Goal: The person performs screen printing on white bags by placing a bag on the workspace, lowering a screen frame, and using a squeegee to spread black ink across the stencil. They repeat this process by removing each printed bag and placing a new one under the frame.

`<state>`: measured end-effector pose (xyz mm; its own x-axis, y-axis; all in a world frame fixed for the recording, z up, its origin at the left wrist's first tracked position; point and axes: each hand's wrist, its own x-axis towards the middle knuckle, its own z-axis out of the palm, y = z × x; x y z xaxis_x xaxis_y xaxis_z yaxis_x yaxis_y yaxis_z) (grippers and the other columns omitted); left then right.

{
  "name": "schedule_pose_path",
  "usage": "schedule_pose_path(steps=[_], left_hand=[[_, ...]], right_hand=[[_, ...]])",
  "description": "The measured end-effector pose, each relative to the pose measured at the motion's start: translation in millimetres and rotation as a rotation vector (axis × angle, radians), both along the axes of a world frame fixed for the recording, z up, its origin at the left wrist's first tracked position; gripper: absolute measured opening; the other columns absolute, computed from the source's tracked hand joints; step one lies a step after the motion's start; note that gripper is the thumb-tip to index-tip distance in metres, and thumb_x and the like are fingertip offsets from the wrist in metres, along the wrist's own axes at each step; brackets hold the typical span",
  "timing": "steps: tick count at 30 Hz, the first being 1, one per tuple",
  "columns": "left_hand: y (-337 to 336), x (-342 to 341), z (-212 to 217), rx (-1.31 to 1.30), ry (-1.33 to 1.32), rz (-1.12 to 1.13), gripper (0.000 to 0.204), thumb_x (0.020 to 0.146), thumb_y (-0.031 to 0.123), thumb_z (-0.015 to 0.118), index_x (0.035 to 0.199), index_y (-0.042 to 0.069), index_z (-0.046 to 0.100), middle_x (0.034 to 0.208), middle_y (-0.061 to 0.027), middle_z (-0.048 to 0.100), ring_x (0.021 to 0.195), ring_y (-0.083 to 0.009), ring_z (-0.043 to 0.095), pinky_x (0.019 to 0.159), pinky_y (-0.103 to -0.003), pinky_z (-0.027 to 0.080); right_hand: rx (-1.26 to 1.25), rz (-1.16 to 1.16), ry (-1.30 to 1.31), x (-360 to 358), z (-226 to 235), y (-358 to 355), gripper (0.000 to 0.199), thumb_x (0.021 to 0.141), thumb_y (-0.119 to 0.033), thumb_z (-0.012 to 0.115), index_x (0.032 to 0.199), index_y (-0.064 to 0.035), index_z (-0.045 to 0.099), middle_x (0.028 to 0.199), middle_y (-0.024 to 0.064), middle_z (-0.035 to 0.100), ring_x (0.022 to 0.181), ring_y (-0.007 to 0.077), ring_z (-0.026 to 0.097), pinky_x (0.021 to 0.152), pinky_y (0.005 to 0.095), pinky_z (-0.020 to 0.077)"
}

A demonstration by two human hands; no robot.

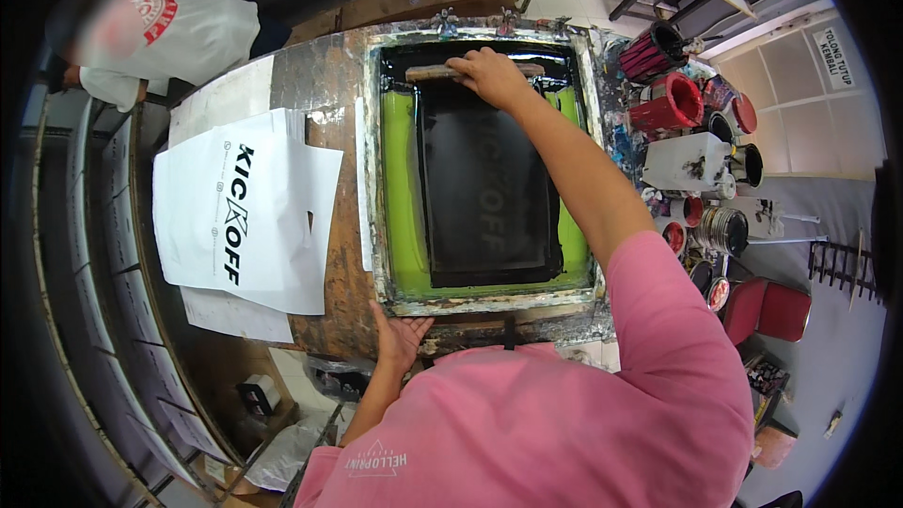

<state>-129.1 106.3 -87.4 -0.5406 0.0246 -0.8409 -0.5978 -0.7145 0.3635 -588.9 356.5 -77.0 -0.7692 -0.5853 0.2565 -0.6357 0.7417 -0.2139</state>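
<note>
A screen-printing frame (374, 179) with ink-stained edges lies on the worktable in front of me. Its mesh is green at the sides, and a large black-inked area (484, 207) covers the middle, with darker lettering faintly visible there. At the far end of the frame my right hand (487, 77) is closed over the wooden handle of a squeegee (428, 73), which lies crosswise on the mesh. Wet black ink pools around and beyond it. My left hand (400, 339) is at the near left corner, palm up with fingers apart, close against the frame's near edge.
Left of the frame lies a stack of white printed bags (188, 216) with black lettering. Ink cans and tubs (668, 103) crowd the right side. A person in a white shirt (202, 28) is at the far left, near metal racks (103, 273). A red chair (781, 310) stands right.
</note>
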Motion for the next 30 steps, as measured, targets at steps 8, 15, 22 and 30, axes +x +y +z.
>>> schedule_pose_path(steps=[8,15,22,30], left_hand=[[0.1,7.9,-6.4,-0.031,0.031,-0.027,0.118,0.092,0.092,0.033,0.16,-0.005,0.024,0.151,-0.0278,0.046,0.135,-0.0383,0.052,0.115,-0.051,0.044],[-3.8,11.2,-14.3,-0.052,0.105,-0.067,0.124,0.091,0.092,0.035,0.16,-0.009,0.017,0.153,-0.0312,0.039,0.138,-0.04,0.048,0.115,-0.051,0.044],[-3.0,13.0,-22.9,-0.051,0.077,-0.032,0.126,0.091,0.092,0.036,0.162,-0.009,0.011,0.158,-0.0331,0.031,0.144,-0.0445,0.04,0.118,-0.052,0.042],[-3.6,11.5,-11.8,0.043,0.251,-0.097,0.125,0.092,0.091,0.036,0.164,-0.007,0.006,0.163,-0.0359,0.023,0.151,-0.0447,0.035,0.122,-0.051,0.039]], right_hand=[[0.032,-0.046,-0.004,116.4,-19.0,-6.5,0.048,0.083,-0.034,0.082,0.124,-0.0126,0.068,0.107,0.007,0.066,0.101,0.0291,0.063,0.084,0.0428,0.0564],[0.009,-0.02,-0.065,270.5,-12.1,-0.5,0.056,0.083,-0.035,0.081,0.13,-0.0097,0.066,0.114,0.0096,0.066,0.105,0.0309,0.061,0.097,0.0458,0.0521],[0.038,-0.053,-0.24,389.5,5.8,7.1,0.051,0.083,-0.036,0.082,0.124,-0.0094,0.067,0.109,0.0089,0.066,0.105,0.0314,0.062,0.091,0.0454,0.0553],[0.089,-0.048,-0.269,373.4,53.3,9.6,0.036,0.092,-0.04,0.073,0.108,-0.0096,0.064,0.102,0.0104,0.062,0.106,0.0309,0.063,0.088,0.0487,0.0562]])
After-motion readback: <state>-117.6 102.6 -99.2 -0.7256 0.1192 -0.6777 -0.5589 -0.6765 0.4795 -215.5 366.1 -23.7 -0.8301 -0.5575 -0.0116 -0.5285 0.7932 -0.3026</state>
